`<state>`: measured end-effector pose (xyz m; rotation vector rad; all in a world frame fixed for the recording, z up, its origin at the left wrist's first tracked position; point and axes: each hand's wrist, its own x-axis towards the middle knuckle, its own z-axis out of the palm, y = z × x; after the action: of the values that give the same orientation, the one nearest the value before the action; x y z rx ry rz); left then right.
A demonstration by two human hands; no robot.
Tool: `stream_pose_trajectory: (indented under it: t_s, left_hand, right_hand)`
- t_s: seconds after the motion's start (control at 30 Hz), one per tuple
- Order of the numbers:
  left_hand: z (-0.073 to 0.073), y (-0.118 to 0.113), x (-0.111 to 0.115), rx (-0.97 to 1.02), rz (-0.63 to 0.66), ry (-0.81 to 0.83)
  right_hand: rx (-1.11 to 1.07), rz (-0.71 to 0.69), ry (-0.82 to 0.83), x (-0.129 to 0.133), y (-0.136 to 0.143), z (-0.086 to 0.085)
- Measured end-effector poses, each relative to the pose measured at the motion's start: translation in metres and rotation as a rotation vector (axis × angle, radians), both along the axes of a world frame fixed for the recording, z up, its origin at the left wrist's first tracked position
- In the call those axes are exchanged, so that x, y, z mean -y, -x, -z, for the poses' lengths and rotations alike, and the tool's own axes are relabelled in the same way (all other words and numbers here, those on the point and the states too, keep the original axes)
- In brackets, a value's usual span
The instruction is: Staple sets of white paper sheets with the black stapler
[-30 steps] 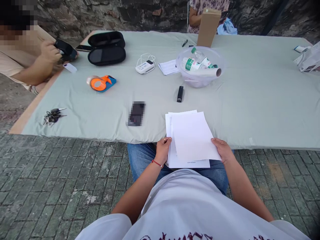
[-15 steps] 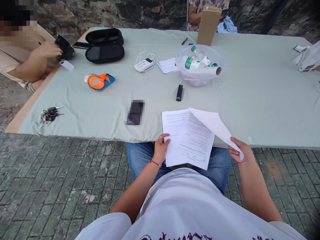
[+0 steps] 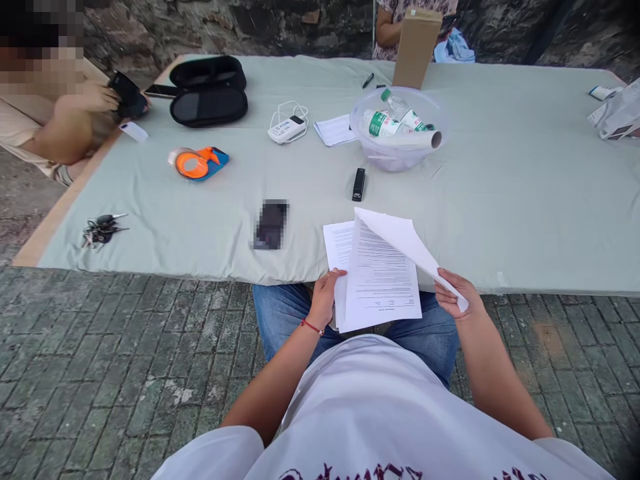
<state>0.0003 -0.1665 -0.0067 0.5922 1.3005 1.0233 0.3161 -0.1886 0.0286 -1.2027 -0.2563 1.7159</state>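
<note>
Printed sheets lie over the table's front edge and stick out above my lap. My left hand grips the left edge of the sheets, thumb on top. In my right hand is the lower right corner of a lifted sheet, folded back so its blank side shows. More printed paper lies under it at the left. Beyond the sheets stands a black stapler. A dark phone lies to their left.
On the cloth-covered table are keys, an orange tape dispenser, a black case, a white device, and a bowl of bottles. A cardboard box stands behind it. People sit at the left and far side.
My right hand has moved left with the lifted sheet. The top sheets have shifted left and overlap more of the paper below. My left hand has shifted slightly right.
</note>
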Motion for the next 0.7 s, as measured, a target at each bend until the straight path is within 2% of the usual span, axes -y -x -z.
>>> stream_pose_trajectory:
  t_s: [0.1, 0.2, 0.4, 0.57, 0.7]
  left_hand:
    - [0.006, -0.002, 0.0, -0.028, 0.048, -0.014]
    - [0.015, -0.002, -0.001, -0.107, 0.056, -0.048]
    - [0.02, 0.001, -0.001, -0.145, 0.051, -0.073]
    - [0.021, 0.0, -0.001, -0.165, 0.041, -0.072]
    - [0.022, 0.0, -0.002, -0.181, 0.013, -0.11]
  right_hand:
    - [-0.078, 0.007, 0.113, -0.004, 0.017, 0.004]
    - [-0.158, 0.011, 0.153, -0.009, 0.028, 0.007]
    - [-0.352, 0.14, 0.162, -0.017, 0.022, 0.001]
    - [-0.273, 0.099, 0.131, -0.016, 0.019, -0.008]
    - [-0.121, 0.079, 0.132, -0.012, 0.026, -0.004]
